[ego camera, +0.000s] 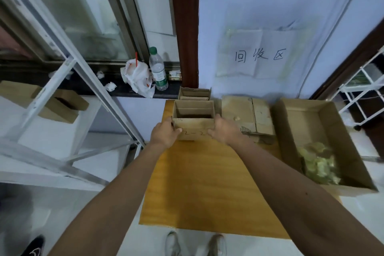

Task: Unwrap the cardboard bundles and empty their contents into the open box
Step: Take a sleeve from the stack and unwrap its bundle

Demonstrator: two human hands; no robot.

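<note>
A cardboard bundle (194,125) is gripped at its two sides by the left hand (164,134) and the right hand (223,131), with the thumbs on its front face; it is at 12 o'clock on the worktop (203,183), and whether it is lifted cannot be told; the open box (305,124) lies at 3 o'clock, with pale yellow pieces (318,164) in it; a second bundle (195,93) is seen just behind. The step in hand is judged to be the taking of the bundle; next it probably must be carried towards 3 o'clock, opened and tipped over the open box.

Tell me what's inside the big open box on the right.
The open box holds a heap of pale yellowish scraps at its near end; anything beneath them is hidden.
</note>
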